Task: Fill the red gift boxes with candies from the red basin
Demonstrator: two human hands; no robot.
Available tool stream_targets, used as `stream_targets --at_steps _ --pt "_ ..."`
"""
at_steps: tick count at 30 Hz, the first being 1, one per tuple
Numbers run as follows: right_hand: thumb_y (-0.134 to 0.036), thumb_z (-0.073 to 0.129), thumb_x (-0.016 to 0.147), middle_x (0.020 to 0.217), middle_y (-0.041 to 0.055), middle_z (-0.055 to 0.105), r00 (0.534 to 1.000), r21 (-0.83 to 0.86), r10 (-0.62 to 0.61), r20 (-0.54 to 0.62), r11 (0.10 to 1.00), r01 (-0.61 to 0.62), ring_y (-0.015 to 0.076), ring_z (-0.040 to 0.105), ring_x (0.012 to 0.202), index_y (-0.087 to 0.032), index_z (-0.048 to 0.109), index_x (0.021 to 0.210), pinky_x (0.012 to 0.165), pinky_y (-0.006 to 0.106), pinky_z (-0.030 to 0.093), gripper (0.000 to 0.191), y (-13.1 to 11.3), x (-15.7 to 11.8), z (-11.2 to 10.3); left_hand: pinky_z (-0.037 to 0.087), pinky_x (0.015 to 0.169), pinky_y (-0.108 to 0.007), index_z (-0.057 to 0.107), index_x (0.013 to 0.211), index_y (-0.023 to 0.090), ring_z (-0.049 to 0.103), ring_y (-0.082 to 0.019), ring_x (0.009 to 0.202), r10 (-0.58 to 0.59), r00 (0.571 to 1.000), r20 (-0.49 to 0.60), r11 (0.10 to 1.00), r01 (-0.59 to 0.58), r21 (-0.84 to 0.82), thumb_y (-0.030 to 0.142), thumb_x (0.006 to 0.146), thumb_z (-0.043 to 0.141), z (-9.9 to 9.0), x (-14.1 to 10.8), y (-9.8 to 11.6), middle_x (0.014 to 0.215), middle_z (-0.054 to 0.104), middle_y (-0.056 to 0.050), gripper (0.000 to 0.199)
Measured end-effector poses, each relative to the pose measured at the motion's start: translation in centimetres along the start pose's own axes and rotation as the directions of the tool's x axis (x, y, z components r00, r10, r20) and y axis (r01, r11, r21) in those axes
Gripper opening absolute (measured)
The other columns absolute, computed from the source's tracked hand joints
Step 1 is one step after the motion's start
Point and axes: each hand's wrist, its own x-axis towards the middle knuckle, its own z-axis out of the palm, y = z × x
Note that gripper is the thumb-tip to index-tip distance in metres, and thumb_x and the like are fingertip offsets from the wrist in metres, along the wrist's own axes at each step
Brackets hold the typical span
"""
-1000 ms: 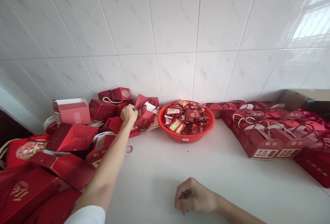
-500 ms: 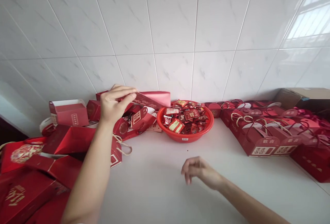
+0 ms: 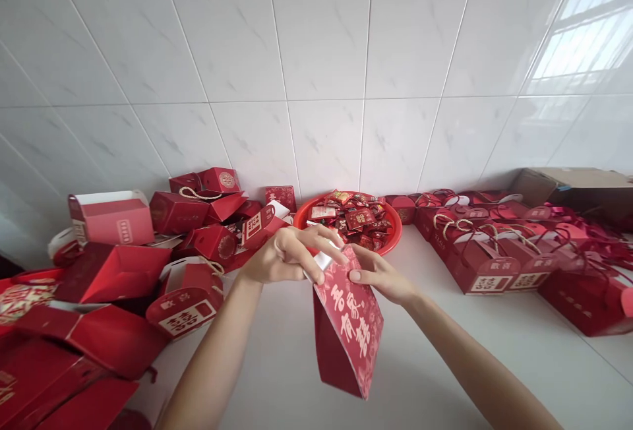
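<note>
A red gift box [image 3: 353, 324] with pale printed characters hangs tilted in front of me, above the white table. Its upper edge is gripped by my left hand [image 3: 289, 255], fingers closed over the white flap. On the box's upper right edge, the thumb and fingers of my right hand [image 3: 380, 275] are pressed. Just behind both hands stands an orange-red plastic basin [image 3: 394, 242] full of wrapped candies [image 3: 361, 219]; my fingers cover part of its front rim.
Loose red boxes [image 3: 119, 272] lie heaped on the left. Filled-looking handled boxes [image 3: 494, 265] stand in rows on the right, before a brown cardboard box [image 3: 534, 186]. A tiled wall [image 3: 326, 133] rises behind the white table [image 3: 267, 357].
My left hand has brought the box from the back left to the front middle, turning it so its printed side shows. My right hand has risen to meet it and now holds it too.
</note>
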Motion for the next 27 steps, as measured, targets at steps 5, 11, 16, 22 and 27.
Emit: stream_targets --at_steps 5,11,16,22,27 --pt "-0.033 0.088 0.071 0.091 0.0025 0.072 1.000 -0.010 -0.028 -0.009 1.000 0.028 0.0169 0.065 0.082 -0.016 0.070 0.102 0.080 0.031 0.052 0.040 -0.1 0.3 -0.7 0.046 0.107 -0.054 0.082 0.066 0.032 0.059 -0.038 0.126 -0.067 0.997 0.043 0.996 0.069 -0.064 0.057 0.073 0.075 0.4 0.1 -0.8 0.117 0.076 -0.010 0.027" --pt "-0.036 0.088 0.070 0.090 0.0026 0.069 0.986 -0.177 -0.097 -0.138 0.982 0.071 0.0163 0.062 0.079 -0.016 0.072 0.102 0.076 0.031 0.051 0.041 0.8 0.5 -1.1 0.058 0.091 -0.046 0.084 0.079 0.030 0.066 -0.036 0.118 -0.114 0.993 0.007 0.983 0.114 -0.145 0.039 0.079 0.077 0.0 -0.5 -2.1 0.134 0.068 -0.010 0.012" --pt "-0.046 0.086 0.071 0.091 0.0031 0.068 0.978 -0.351 -0.123 -0.167 0.934 0.057 0.0171 0.060 0.078 -0.016 0.069 0.096 0.074 0.031 0.051 0.042 1.6 0.7 -1.0 0.057 0.089 -0.039 0.084 0.093 0.026 0.070 -0.030 0.105 -0.183 0.974 0.129 0.976 0.196 -0.096 0.035 0.080 0.075 -0.9 -1.1 -3.4 0.116 0.074 -0.011 0.018" --pt "-0.054 0.079 0.076 0.078 -0.0005 0.058 0.985 -0.538 -0.132 -0.110 0.841 0.052 0.0145 0.052 0.071 -0.018 0.060 0.083 0.067 0.028 0.047 0.042 1.7 0.5 -1.0 0.053 0.078 -0.027 0.081 0.103 0.021 0.068 -0.021 0.090 -0.211 0.949 0.232 0.960 0.246 -0.135 0.032 0.076 0.079 -1.7 -2.0 -4.6 0.101 0.073 -0.008 0.029" --pt "-0.065 0.056 0.090 0.069 -0.0013 0.050 0.990 -0.557 -0.125 -0.072 0.828 0.064 0.0126 0.044 0.065 -0.018 0.052 0.071 0.059 0.025 0.039 0.051 1.4 0.3 -0.7 0.050 0.071 -0.023 0.082 0.094 0.019 0.065 -0.016 0.079 -0.253 0.935 0.249 0.959 0.277 -0.066 0.025 0.084 0.072 -1.3 -1.7 -4.9 0.089 0.073 -0.007 0.015"
